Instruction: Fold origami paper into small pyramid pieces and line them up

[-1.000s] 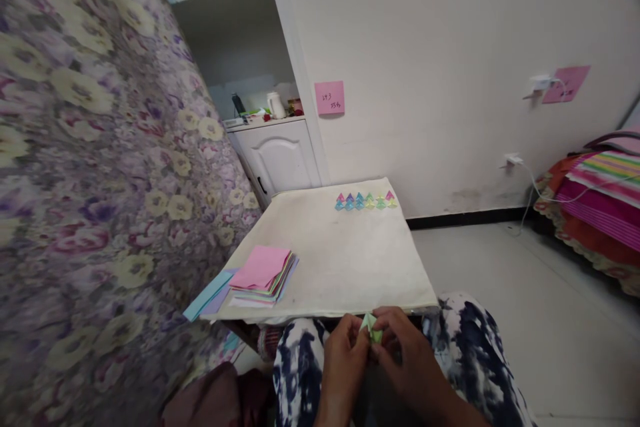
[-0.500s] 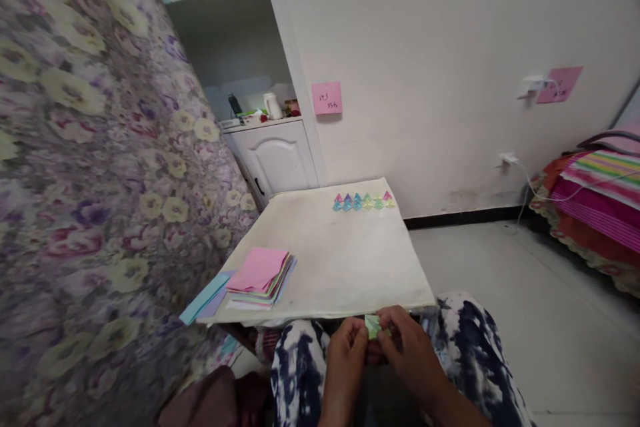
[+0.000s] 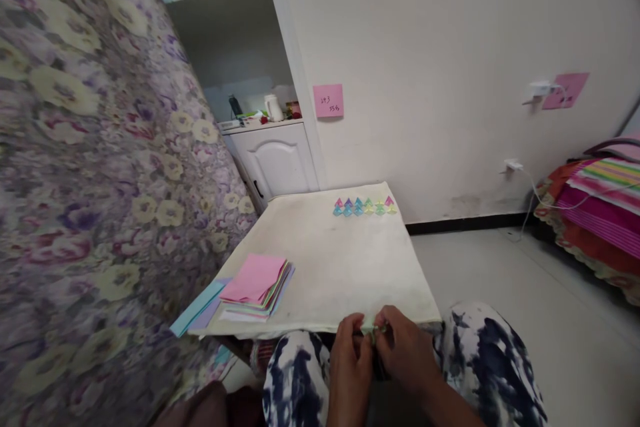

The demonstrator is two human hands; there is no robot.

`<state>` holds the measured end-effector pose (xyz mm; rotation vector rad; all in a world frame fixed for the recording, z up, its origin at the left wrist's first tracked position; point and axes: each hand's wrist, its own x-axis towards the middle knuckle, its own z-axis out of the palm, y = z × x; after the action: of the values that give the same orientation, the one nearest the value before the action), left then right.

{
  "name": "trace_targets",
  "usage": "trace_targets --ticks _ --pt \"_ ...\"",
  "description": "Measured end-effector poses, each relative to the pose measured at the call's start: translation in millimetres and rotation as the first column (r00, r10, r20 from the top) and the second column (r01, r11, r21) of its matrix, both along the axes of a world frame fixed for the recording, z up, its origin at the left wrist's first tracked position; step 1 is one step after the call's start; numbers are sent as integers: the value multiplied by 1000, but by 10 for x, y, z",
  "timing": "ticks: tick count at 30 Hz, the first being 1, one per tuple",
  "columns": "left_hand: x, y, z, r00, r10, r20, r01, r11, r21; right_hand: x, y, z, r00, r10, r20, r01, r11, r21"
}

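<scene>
Between my two hands, at the near edge of the table, is a small light-green piece of folded paper (image 3: 369, 329), mostly covered by fingers. My left hand (image 3: 351, 350) pinches it from the left, thumb and fingers closed. From the other side my right hand (image 3: 403, 345) grips it with bent fingers. A stack of coloured square paper (image 3: 255, 278), pink on top, lies at the table's left. Toward the back right stands a row of several small folded paper trees (image 3: 359, 206) in pink, purple, blue, green and yellow.
The cream-covered table (image 3: 330, 260) stands before my knees. Blue paper strips (image 3: 197, 307) overhang its left corner. A floral curtain (image 3: 100, 180) hangs at left, beside a white cabinet (image 3: 283, 160). A bed (image 3: 600, 207) with striped bedding is at far right.
The green paper has turned and is now more hidden between my fingers. Both hands have drawn closer around it. The whole view has shifted slightly.
</scene>
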<state>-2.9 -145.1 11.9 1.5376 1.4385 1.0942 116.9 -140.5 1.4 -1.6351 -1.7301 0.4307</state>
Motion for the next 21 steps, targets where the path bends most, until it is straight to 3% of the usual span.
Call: trace_targets --ticks 8,13,21 --pt "30 409 163 979 -39 -201 63 992 113 -29 399 40 994 45 99 -55 994 94" --pt "34 736 129 937 -11 -348 57 991 121 -15 739 -25 987 52 153 -62 996 65" --pt "28 1332 52 925 -77 -372 113 991 77 33 1354 -105 976 54 211 -47 998 -38"
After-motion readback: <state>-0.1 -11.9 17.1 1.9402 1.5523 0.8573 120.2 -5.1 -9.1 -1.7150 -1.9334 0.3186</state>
